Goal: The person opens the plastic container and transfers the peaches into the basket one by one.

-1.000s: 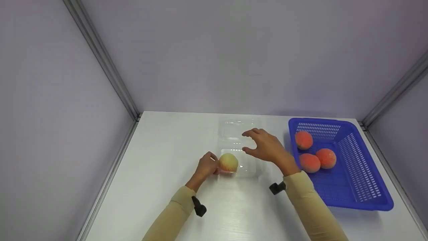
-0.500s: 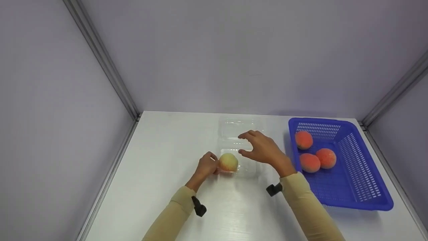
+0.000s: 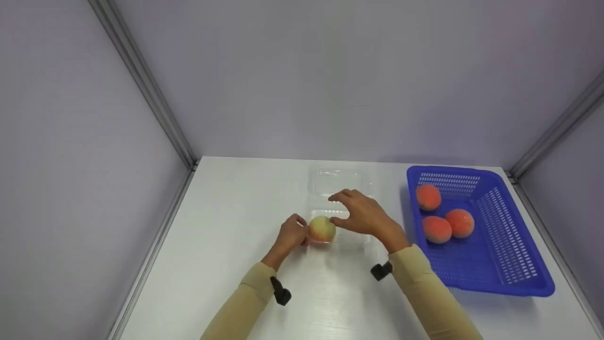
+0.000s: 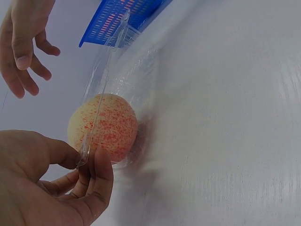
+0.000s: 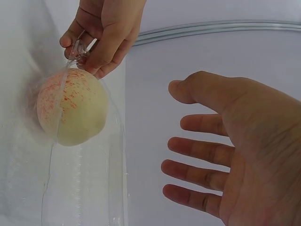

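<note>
A clear plastic clamshell box (image 3: 351,240) lies unfolded on the white table, its lid (image 3: 340,181) laid back toward the wall. One pale yellow peach with red speckles (image 3: 322,229) sits in the near left corner of the box. My left hand (image 3: 292,231) pinches the rim of the box beside that peach, thumb and fingers on the plastic edge in the left wrist view (image 4: 61,179). Above the box hovers my right hand (image 3: 363,215), fingers spread apart from the thumb and holding nothing. In the right wrist view the right hand (image 5: 235,146) is apart from the peach.
At the right stands a blue perforated basket (image 3: 490,278). Three orange-red peaches lie in it: one at the back (image 3: 428,197), another in front (image 3: 437,230), and a third beside that (image 3: 460,223). Grey walls (image 3: 302,94) enclose the table on three sides.
My right hand has moved left and slightly nearer, over the box toward the pale peach. The left hand, box and peaches stay where they were.
</note>
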Demonstrator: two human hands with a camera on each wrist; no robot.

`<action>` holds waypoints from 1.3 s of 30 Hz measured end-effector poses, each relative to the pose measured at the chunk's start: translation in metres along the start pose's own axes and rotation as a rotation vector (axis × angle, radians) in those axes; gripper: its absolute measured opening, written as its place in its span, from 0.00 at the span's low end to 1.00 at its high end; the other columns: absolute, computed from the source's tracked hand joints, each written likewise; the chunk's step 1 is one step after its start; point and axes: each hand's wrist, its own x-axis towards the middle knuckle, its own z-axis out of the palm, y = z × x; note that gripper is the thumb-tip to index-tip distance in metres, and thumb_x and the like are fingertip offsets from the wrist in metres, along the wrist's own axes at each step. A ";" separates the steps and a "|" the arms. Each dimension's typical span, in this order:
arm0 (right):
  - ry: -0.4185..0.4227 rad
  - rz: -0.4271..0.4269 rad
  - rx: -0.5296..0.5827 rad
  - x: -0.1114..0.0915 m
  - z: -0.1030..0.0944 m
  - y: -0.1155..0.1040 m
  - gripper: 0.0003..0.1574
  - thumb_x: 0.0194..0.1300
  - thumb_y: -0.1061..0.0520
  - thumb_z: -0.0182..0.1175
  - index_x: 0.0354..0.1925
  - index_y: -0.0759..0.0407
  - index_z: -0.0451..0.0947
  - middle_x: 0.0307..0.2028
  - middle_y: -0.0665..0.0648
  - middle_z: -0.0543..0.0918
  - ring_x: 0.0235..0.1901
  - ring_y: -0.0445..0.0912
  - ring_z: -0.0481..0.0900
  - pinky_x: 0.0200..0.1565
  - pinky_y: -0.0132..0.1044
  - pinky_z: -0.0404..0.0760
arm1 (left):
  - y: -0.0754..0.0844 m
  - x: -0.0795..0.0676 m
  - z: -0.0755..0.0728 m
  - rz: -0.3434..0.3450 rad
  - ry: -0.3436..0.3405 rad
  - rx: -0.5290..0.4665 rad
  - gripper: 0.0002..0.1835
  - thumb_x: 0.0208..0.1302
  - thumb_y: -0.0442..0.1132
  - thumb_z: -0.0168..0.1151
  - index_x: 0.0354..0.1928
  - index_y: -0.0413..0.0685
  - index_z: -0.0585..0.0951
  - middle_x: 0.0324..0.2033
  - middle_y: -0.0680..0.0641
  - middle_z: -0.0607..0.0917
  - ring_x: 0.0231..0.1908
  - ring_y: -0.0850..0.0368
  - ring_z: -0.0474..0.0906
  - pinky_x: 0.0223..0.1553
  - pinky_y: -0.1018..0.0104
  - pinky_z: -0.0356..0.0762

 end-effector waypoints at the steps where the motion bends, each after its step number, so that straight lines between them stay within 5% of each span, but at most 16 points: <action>1: -0.006 0.000 0.001 0.000 0.001 -0.001 0.34 0.67 0.42 0.72 0.67 0.51 0.79 0.63 0.56 0.83 0.62 0.58 0.82 0.58 0.62 0.84 | 0.000 0.000 0.000 0.001 0.000 -0.001 0.06 0.69 0.31 0.56 0.45 0.40 0.76 0.29 0.47 0.79 0.23 0.61 0.78 0.36 0.57 0.91; 34: -0.076 -0.033 0.022 0.004 0.035 -0.006 0.33 0.68 0.45 0.72 0.67 0.52 0.78 0.65 0.58 0.81 0.62 0.58 0.82 0.56 0.59 0.85 | 0.000 -0.001 -0.001 0.021 -0.004 0.025 0.08 0.68 0.32 0.56 0.48 0.39 0.76 0.30 0.48 0.78 0.23 0.61 0.78 0.30 0.65 0.85; 39: -0.066 -0.032 0.032 0.005 0.039 -0.006 0.34 0.68 0.45 0.72 0.68 0.52 0.77 0.65 0.58 0.80 0.62 0.57 0.81 0.56 0.59 0.86 | 0.000 0.000 -0.001 0.012 0.000 0.030 0.08 0.70 0.33 0.55 0.48 0.39 0.76 0.30 0.48 0.79 0.22 0.61 0.78 0.34 0.60 0.89</action>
